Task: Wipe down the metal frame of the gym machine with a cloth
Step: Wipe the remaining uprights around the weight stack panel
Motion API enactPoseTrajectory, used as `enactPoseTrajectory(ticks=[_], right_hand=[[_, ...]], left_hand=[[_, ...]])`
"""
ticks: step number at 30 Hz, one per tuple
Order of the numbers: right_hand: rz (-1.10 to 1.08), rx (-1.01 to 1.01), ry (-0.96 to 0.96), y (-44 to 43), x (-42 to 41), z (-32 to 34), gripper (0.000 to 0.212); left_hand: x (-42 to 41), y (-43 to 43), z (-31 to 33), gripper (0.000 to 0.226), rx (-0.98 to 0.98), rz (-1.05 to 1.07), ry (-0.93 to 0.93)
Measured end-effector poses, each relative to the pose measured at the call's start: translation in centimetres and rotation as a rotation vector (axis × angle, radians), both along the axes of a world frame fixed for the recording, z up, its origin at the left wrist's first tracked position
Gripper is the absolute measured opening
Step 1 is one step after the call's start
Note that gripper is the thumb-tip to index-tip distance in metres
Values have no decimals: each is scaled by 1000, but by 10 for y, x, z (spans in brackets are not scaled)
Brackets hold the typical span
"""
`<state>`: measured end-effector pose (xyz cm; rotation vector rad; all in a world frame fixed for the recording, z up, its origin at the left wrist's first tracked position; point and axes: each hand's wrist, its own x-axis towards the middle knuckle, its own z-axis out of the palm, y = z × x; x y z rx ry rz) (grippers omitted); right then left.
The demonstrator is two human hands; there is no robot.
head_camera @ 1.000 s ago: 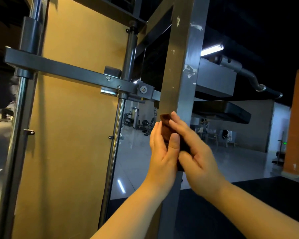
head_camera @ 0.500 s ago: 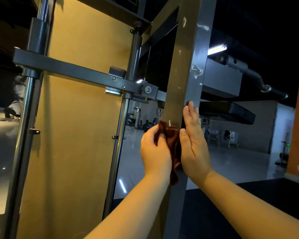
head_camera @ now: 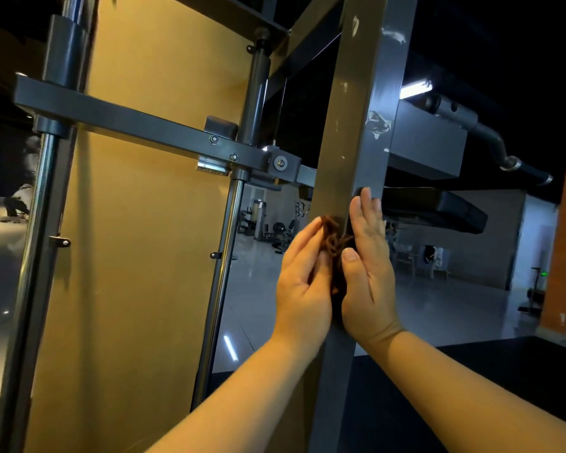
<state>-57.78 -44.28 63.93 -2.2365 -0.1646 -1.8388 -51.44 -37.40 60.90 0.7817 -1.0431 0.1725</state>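
Note:
A dark grey square metal post [head_camera: 356, 132] of the gym machine rises through the middle of the view, with white scuffs on its paint. A crumpled brown cloth [head_camera: 332, 243] lies against the post at chest height. My left hand [head_camera: 303, 282] holds the cloth from the left side, fingers loosely curled around it. My right hand [head_camera: 368, 269] lies flat against the post's right edge, fingers straight and pointing up, thumb touching the cloth. Most of the cloth is hidden between my two hands.
A grey crossbar [head_camera: 138, 125] runs left from the post to chrome guide rods [head_camera: 223, 256]. A tan panel [head_camera: 138, 256] stands behind it. A black padded bench [head_camera: 438, 207] and a bent handle [head_camera: 490, 138] sit right of the post. Shiny gym floor lies beyond.
My right hand let go of the cloth and flattened upward along the post's right edge. My left hand took over the cloth and shifted it up slightly.

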Motion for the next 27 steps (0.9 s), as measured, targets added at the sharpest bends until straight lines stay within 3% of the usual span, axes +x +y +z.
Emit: enactPoseTrajectory(ticks=[8,11,15,21,27], right_hand=[[-12,-11,-19,0,3,-3,60],[-14,-19,-33,2,4,-4,59],[-9,-18,-31,1,3,-3,60],[-21,-28,-39,0,5,-5,62],[-39,-38,-43,-1,5,-6,60]], left_hand=[[0,3,-44,44,-60,31,-83],[9,3,-16,40,-65,96,-143],[8,-4,18,37,-81,58,-86],[4,0,-49,39,-88,41,-64],[16,-10,14,37,-55,91,-47]])
